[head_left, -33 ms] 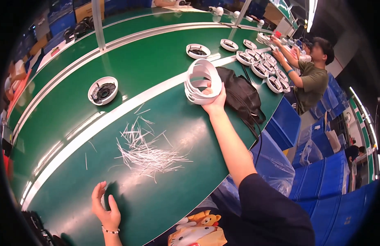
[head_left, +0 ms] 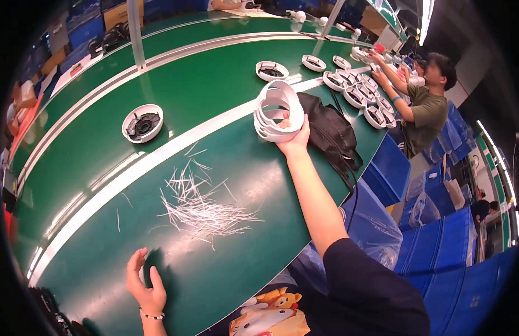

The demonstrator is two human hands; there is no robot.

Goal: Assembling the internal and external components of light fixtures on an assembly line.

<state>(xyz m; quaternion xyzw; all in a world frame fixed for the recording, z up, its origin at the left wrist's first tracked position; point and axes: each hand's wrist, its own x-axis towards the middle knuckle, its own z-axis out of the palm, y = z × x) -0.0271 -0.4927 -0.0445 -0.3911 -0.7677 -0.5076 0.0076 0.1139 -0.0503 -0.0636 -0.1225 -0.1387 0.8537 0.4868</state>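
Beyond and right of a loose pile of thin white strips on a green tabletop, the right hand holds up a stack of white plastic rings, fingertips inside, palm outside. With only one side gripped, the stack might tip or the rings slide apart. The left hand, nearer the wearer and left of the pile, is empty, fingers and thumb apart. A careless sweep could scatter the strips.

Right of the pile, a black bag crowds the rings; its straps could snag. Beyond the pile, leftward, sits a white round housing with black insides; far right, more housings cluster before a co-worker.
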